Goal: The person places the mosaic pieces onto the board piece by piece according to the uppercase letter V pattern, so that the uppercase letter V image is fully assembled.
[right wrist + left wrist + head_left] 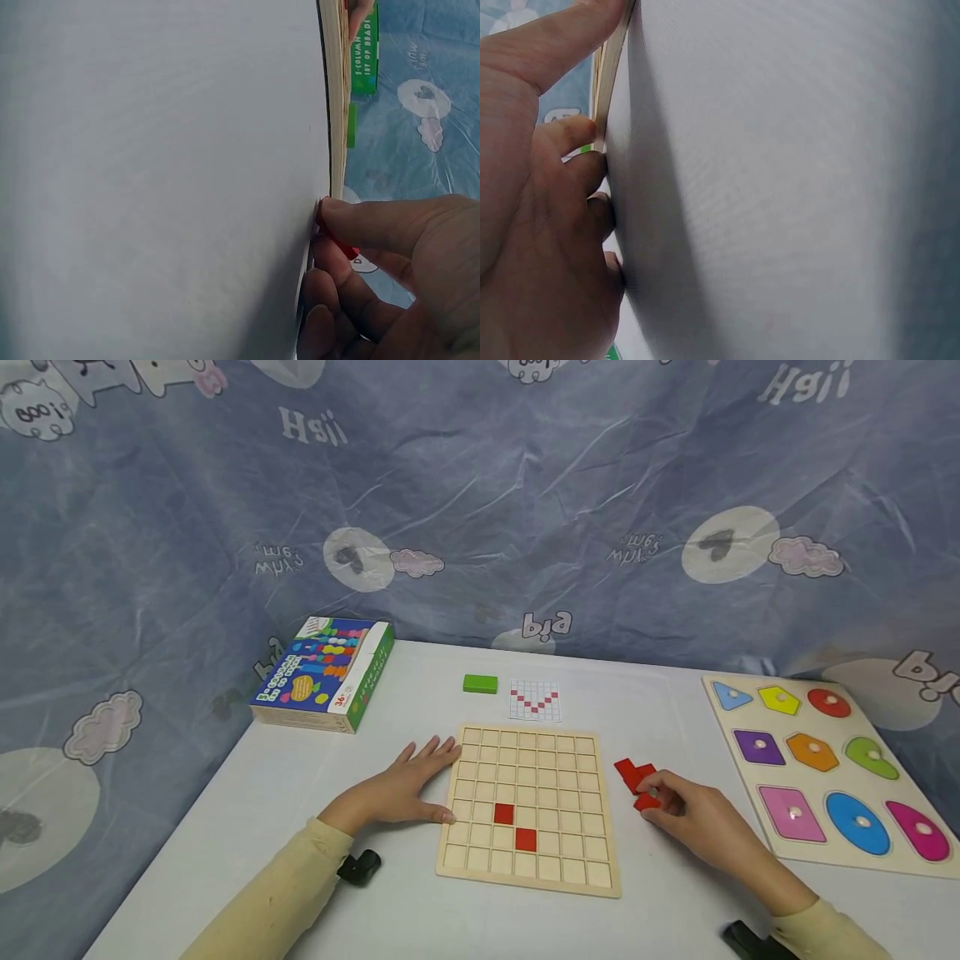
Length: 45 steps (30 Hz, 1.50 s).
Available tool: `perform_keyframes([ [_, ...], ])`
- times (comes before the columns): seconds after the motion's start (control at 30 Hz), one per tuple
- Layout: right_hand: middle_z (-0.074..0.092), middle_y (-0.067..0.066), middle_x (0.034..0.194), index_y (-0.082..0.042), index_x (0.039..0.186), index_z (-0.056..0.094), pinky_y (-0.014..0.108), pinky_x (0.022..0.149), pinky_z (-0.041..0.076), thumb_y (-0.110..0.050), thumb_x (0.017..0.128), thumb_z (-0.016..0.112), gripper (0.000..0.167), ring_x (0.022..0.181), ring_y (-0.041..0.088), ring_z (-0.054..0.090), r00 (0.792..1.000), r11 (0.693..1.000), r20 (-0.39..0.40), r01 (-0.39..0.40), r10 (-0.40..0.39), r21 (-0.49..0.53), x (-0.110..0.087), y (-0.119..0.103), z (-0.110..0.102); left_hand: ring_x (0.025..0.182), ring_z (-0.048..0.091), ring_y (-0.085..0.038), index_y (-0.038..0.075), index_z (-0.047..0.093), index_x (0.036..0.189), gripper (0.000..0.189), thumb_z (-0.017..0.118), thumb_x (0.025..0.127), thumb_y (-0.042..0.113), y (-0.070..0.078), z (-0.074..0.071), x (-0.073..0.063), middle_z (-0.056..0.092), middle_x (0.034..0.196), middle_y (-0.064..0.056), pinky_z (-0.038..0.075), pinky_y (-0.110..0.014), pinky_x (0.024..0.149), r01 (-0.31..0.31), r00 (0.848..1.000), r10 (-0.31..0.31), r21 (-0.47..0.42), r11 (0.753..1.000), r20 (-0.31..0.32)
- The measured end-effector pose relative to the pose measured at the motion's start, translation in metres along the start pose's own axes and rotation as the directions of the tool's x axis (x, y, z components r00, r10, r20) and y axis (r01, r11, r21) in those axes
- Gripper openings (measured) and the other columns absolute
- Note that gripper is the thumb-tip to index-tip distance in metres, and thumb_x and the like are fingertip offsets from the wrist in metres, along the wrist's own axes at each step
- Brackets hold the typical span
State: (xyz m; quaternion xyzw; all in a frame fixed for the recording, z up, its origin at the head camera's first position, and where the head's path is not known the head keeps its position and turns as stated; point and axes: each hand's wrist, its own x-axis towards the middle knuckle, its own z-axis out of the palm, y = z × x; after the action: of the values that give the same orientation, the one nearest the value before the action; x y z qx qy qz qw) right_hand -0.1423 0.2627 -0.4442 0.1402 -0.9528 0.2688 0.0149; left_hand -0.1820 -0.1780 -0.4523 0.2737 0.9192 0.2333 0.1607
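A square wooden grid board (453,860) lies on the table, with one red tile (504,814) in a cell and a second red tile (526,840) diagonally below it. My left hand (401,785) rests against the board's left edge, its fingers spread and thumb at the rim. To the right of the board, my right hand (701,822) pinches a red square tile (647,802) between thumb and forefinger; the right wrist view shows this tile (343,244) partly covered by the thumb. Loose red tiles (627,773) lie just beyond those fingertips.
Behind the board are a green block (480,683) and a card (535,710) printed with a V of red squares. A bead-set box (322,672) stands at the back left. On the right lies a shape puzzle board (776,747) with knobbed pieces.
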Motion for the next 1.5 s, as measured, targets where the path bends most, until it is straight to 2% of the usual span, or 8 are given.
perform_keyframes([
  [0.37, 0.057, -0.007, 0.080, -0.019, 0.111, 0.072, 0.023, 0.061, 0.047, -0.009, 0.089, 0.078, 0.025, 0.073, 0.007, 0.053, 0.999, 0.999, -0.024, 0.031, -0.030, 0.030, 0.002, -0.006, 0.003, 0.157, 0.004, -0.030, 0.011, 0.025, 0.163, 0.105, 0.078, 0.084, 0.055, 0.000, 0.000, -0.001, 0.018, 0.169, -0.008, -0.002, -0.053, 0.126, -0.001, 1.000, 0.001, 0.002, 1.000, -0.009],
  [0.67, 0.059, -0.008, 0.082, -0.017, 0.107, 0.071, 0.023, 0.063, 0.050, -0.004, 0.088, 0.078, 0.025, 0.072, 0.006, 0.055, 0.995, 0.995, -0.072, 0.076, -0.072, 0.060, 0.005, -0.009, 0.006, 0.157, 0.004, -0.030, 0.012, 0.025, 0.163, 0.105, 0.078, 0.084, 0.056, 0.001, 0.000, 0.001, 0.017, 0.169, -0.008, -0.002, -0.053, 0.126, -0.001, 1.000, 0.002, 0.015, 1.000, -0.005],
  [0.93, 0.058, -0.009, 0.077, -0.018, 0.112, 0.073, 0.023, 0.058, 0.045, -0.002, 0.091, 0.073, 0.027, 0.069, 0.008, 0.052, 0.996, 0.992, -0.046, 0.076, -0.071, 0.105, 0.007, -0.021, 0.006, 0.157, 0.003, -0.029, 0.013, 0.024, 0.163, 0.105, 0.077, 0.084, 0.056, 0.000, 0.000, 0.001, 0.016, 0.170, -0.007, -0.003, -0.051, 0.126, 0.001, 1.000, -0.001, 0.017, 1.000, 0.002],
  [1.17, 0.064, -0.009, 0.084, -0.016, 0.107, 0.072, 0.022, 0.064, 0.050, -0.003, 0.090, 0.075, 0.022, 0.073, 0.004, 0.057, 0.993, 0.984, -0.052, 0.112, -0.105, 0.137, 0.012, -0.032, 0.012, 0.157, 0.003, -0.028, 0.013, 0.023, 0.163, 0.105, 0.078, 0.084, 0.055, -0.001, 0.001, 0.001, 0.015, 0.170, -0.006, -0.003, -0.051, 0.126, 0.013, 1.000, -0.013, 0.016, 1.000, 0.002],
  [1.5, 0.064, -0.013, 0.081, -0.020, 0.107, 0.073, 0.021, 0.062, 0.049, -0.007, 0.090, 0.076, 0.021, 0.070, 0.004, 0.056, 0.990, 0.976, -0.050, 0.136, -0.130, 0.167, 0.021, -0.045, 0.023, 0.157, 0.005, -0.030, 0.011, 0.025, 0.163, 0.105, 0.079, 0.083, 0.054, 0.001, -0.001, 0.000, 0.017, 0.169, -0.008, -0.002, -0.052, 0.126, -0.002, 1.000, 0.002, 0.010, 1.000, -0.009],
])
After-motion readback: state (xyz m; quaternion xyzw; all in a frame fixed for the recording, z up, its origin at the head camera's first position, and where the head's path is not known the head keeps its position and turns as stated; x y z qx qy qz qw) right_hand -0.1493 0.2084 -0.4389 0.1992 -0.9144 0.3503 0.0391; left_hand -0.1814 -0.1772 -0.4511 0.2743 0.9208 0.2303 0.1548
